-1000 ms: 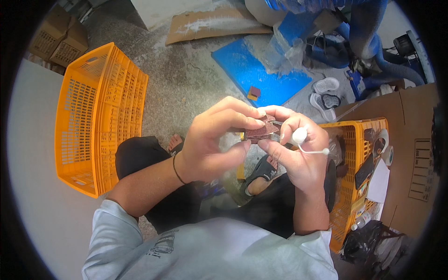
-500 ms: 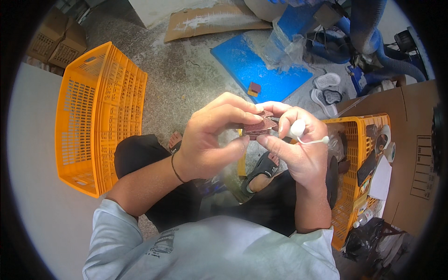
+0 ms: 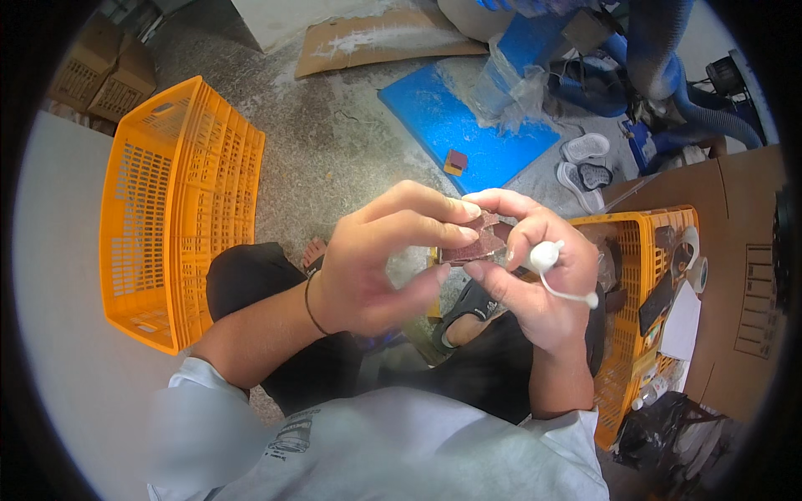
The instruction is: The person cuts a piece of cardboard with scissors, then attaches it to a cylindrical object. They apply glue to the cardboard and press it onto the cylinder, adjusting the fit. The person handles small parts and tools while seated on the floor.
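Note:
In front of my chest, both hands meet on a folded, ragged-edged piece of reddish-brown sandpaper point(image 3: 478, 242). My left hand point(image 3: 376, 250) has its fingertips pressed on the sheet from above, with the thumb at its lower left edge. My right hand point(image 3: 543, 275) is closed around the right end, its index finger along the top and thumb below. A white plastic part point(image 3: 547, 255), with a round knob and a thin curved stem ending in a small ball, sticks out from the curled right fingers. The fingers hide how the sandpaper is folded underneath.
A blue board point(image 3: 434, 117) on the floor carries a small maroon-and-yellow block point(image 3: 455, 162). Yellow crates stand at left point(image 3: 175, 209) and right point(image 3: 631, 334), the right one with odds and ends on its edge. Sandals point(image 3: 581, 171), a blue hose point(image 3: 710, 117) and cardboard lie around.
My right hand has shifted slightly right and down, and the white part has turned so its stem points lower. The left fingers now lie further over the sandpaper.

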`<action>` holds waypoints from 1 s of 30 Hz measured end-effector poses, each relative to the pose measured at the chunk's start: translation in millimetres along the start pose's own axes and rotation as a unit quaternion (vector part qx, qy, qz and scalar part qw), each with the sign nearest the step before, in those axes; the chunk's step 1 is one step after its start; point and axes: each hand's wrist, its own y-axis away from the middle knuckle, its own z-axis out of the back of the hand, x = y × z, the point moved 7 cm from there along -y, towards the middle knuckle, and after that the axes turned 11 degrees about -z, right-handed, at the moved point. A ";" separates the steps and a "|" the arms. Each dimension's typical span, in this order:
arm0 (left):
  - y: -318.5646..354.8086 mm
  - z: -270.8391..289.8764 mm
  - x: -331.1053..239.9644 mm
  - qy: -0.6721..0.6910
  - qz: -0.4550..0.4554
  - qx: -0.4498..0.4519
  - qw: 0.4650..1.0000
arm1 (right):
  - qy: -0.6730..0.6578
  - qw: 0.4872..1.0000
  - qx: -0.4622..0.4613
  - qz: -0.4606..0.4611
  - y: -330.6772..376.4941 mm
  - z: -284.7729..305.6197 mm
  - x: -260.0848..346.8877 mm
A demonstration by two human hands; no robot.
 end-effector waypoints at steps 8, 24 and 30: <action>-3.7 1.3 -11.8 -0.015 -0.051 0.013 0.998 | 0.052 0.997 0.037 0.043 3.9 -4.1 8.6; -2.5 3.3 -8.2 -0.017 -0.046 0.003 0.999 | 0.041 0.998 0.040 0.031 1.7 -5.2 6.1; 0.0 5.5 2.1 0.004 -0.003 -0.023 1.000 | 0.033 0.999 0.004 0.032 -2.8 -3.2 1.4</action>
